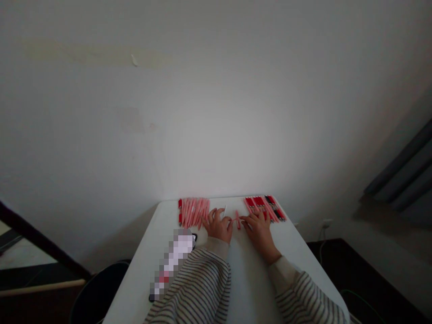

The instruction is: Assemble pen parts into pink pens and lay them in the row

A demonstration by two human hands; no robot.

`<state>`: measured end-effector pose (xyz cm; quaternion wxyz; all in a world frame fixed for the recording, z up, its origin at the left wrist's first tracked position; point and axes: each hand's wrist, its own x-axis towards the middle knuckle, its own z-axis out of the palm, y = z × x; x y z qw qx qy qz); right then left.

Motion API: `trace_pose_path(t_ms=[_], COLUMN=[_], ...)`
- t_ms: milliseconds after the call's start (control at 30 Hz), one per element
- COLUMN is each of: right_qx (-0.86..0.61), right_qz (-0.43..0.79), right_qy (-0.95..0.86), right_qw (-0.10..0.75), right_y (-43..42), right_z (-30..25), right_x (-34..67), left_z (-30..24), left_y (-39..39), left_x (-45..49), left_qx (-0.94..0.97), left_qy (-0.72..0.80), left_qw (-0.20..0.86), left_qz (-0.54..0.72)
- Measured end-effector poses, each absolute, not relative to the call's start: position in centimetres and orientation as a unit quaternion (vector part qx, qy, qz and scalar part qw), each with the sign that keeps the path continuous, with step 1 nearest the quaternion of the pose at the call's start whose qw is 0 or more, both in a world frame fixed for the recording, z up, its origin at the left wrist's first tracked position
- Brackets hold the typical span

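Note:
My left hand (219, 227) is at the far part of the white table, its thumb and index finger pinched on one end of a thin pink stick (234, 220). A slim white stick (225, 210) rises beside its fingers. The fingertips of my right hand (259, 230) come together at the stick's other end. A short pink piece (238, 221), perhaps a pen part, lies upright in view between both hands, crossing the thin stick. Small details there are blurred. Left of my left hand lies a row of pink pens (194, 211). Pink, red and black pens (270, 208) lie beyond my right hand.
The white table (249, 283) stands against a grey wall (216, 112). A phone-like object (195, 238), mostly pixelated, lies by my left forearm. A dark round bin (97, 292) is on the floor at left. A wall socket (326, 222) with a cable is at right.

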<state>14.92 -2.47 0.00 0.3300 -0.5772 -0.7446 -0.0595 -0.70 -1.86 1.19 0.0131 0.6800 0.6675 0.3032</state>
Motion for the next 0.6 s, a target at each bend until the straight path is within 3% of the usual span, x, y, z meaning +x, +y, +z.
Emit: trace_pose_path(t_ms=[600], right_qx=[-0.58], right_qz=[-0.054], right_qy=[-0.745], right_qw=[0.325], right_y=[-2.3], right_z=[-0.1], right_x=[15.1], left_z=[0.88], left_y=[-1.72], left_x=[-0.5], left_qx=[0.693], left_qy=[0.659], left_qw=[-0.003], left_qz=[0.293])
